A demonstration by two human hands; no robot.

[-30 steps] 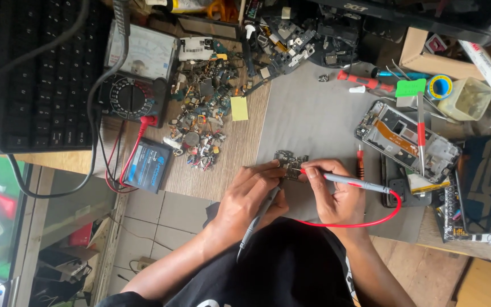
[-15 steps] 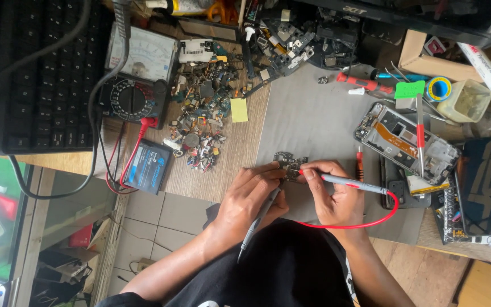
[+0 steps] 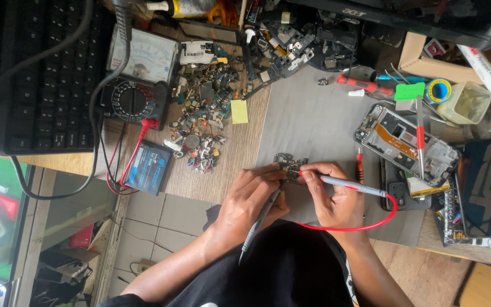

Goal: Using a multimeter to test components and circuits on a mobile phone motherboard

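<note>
Head view: a person bends over a cluttered repair counter (image 3: 313, 131), both hands meeting at a small dark circuit board (image 3: 288, 166) that lies flat on a grey mat (image 3: 325, 119), right at the fingertips. The left hand (image 3: 254, 196) has its fingers curled shut around a grey test probe (image 3: 259, 219) and also pins the board's near edge. The right hand (image 3: 331, 196) pinches a second probe (image 3: 350, 185), grey with a red tip and a red lead (image 3: 365, 227), its point resting on the board.

The board looks light, thin and rigid, easily cracked or scratched, and is probably best held by its bare edges, clear of the tiny parts.

Beyond the left fingers sits a yellow sticky note (image 3: 238, 111) beside a heap of loose components (image 3: 200, 122); further out, an analogue multimeter (image 3: 137, 79) with a pale dial face, and a flat blue-labelled rectangular battery pack (image 3: 150, 168). Off the right fingers lie an opened phone frame (image 3: 407, 145), a green square tag (image 3: 409, 91), a blue-and-yellow tape roll (image 3: 439, 90), and a white tube (image 3: 482, 61) with red print in a cardboard box (image 3: 427, 59).
</note>
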